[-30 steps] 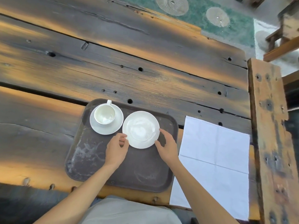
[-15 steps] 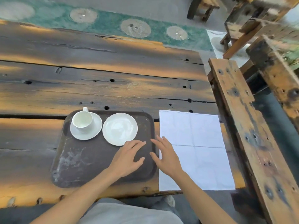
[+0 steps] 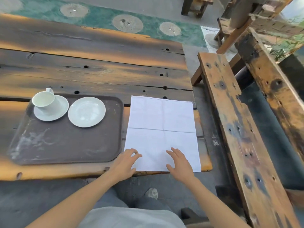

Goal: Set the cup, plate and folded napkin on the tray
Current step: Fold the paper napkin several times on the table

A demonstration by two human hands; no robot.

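**A:** From the head camera, where does everything sit?

**B:** The cup stands on its saucer at the far left of the tray, and the plate lies just beside it, also on the tray. The napkin is not there yet. It lies spread flat on the wooden table, just to the right of the tray, its crease lines crossing in the middle and its near edge reaching the table's edge.

**B:** And the hands?

**A:** Both are empty. The left hand is at the napkin's near left corner, fingers loosely curled, gripping nothing. The right hand is over the near edge with fingers spread. Whether either actually touches the cloth, I cannot tell.

**B:** How would it handle?

**A:** I'd judge it light, thin and limp, so it will sag and drift if lifted by one point. It isn't fragile. Best to pinch the two near corners, fold along the existing creases, press flat, then carry the folded square to the tray's bare near half.

**B:** Risks?

**A:** Misaligned edges, mainly.
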